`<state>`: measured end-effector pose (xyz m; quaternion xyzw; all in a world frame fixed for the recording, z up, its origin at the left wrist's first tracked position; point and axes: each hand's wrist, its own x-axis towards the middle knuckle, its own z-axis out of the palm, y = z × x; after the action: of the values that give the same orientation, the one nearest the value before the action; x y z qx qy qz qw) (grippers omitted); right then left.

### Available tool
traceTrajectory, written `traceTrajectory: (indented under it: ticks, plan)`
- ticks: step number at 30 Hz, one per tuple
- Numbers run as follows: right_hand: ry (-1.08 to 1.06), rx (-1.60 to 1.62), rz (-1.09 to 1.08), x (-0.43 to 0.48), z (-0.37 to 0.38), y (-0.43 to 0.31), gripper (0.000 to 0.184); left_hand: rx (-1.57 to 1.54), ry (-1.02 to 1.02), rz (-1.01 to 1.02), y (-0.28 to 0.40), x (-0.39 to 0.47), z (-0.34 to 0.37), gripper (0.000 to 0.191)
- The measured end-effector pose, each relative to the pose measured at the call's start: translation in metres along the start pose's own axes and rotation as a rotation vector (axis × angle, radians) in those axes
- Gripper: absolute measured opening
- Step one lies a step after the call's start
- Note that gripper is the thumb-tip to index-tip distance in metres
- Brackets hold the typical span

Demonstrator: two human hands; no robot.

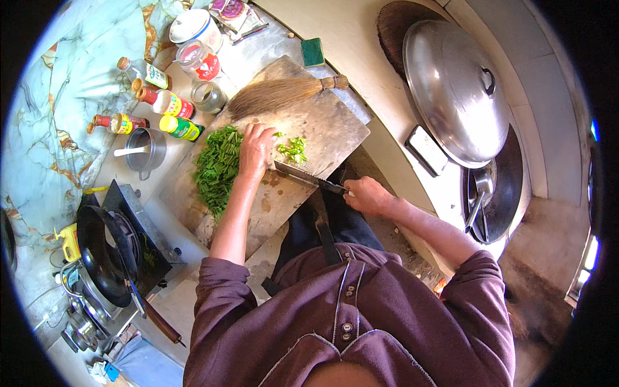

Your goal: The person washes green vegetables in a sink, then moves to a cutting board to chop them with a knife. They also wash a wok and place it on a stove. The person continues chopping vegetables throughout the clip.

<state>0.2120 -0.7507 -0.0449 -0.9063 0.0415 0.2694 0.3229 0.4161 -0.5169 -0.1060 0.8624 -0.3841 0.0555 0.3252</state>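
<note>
My right hand (368, 195) grips the handle of a kitchen knife (301, 173), probably a cleaver seen edge-on. Its blade reaches over a wooden chopping board (338, 128) toward my left hand. With curled fingers, my left hand (256, 147) is down at the board beside a heap of chopped green vegetable stalks (215, 169). A bit of green shows at its fingertips, but what lies under the palm is hidden. Between that hand and the board's right side is a small pile of paler green pieces (294, 150).
A straw brush (285, 94) lies across the board's far part. Sauce bottles (167, 103), glass jars (209, 96) and a metal cup (146, 152) stand left. A wok (104, 256) sits at lower left. On the right are a large metal lid (454, 92) and a phone (426, 150).
</note>
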Motion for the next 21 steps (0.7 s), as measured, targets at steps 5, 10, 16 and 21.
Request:
traceTrajectory:
  ticks: [5,10,16,21]
  plan:
    - [0.059,0.002,0.024,0.011,-0.006,0.01,0.026,0.076,0.074,-0.035,0.004,-0.011,0.0,0.018]
    - [0.132,0.074,0.051,0.008,-0.02,0.0,0.026,0.112,0.189,-0.087,0.029,-0.044,0.005,0.013]
    - [0.1,0.064,0.028,0.015,-0.019,-0.011,0.027,0.017,0.152,-0.044,0.052,-0.08,0.026,0.02]
    - [0.084,-0.021,-0.013,0.02,-0.012,-0.009,0.023,-0.007,0.205,-0.044,0.056,-0.085,0.027,0.02]
